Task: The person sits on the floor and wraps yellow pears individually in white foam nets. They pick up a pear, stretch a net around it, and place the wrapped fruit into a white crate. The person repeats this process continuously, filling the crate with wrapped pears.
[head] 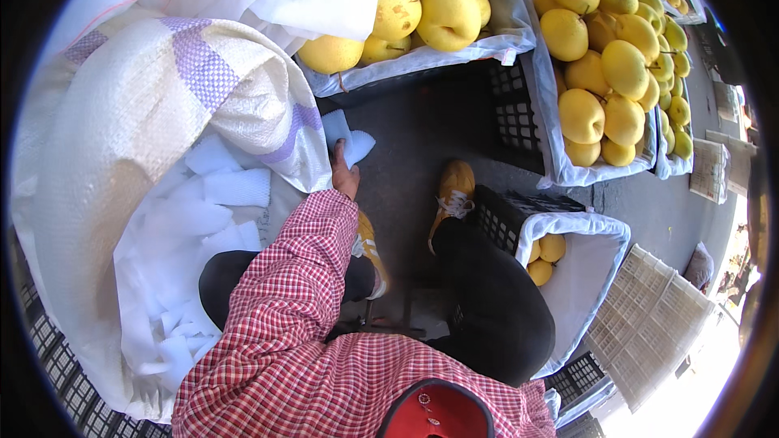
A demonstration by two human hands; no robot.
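Note:
My left hand (345, 175) reaches forward from a red checked sleeve, beside the mouth of a woven sack (243, 85). It grips white foam net sleeves (359, 145); the thumb lies across them, and its other fingers are mostly hidden. Many similar foam sleeves (237, 187) lie loose inside the sack at my left. My right hand is out of view. Yellow pears (450, 18) fill a lined crate in front of me. By my right leg stands a black crate with a white liner (587, 280) and several pears (552, 247) in one corner.
More heaped pears (624, 67) sit in lined crates at the front right. A pale plastic crate (648, 322) lies beyond the right-hand crate. My yellow shoes (456, 185) rest on dark ground between the crates and the sack. White sheeting (328, 0) partly covers the front crate.

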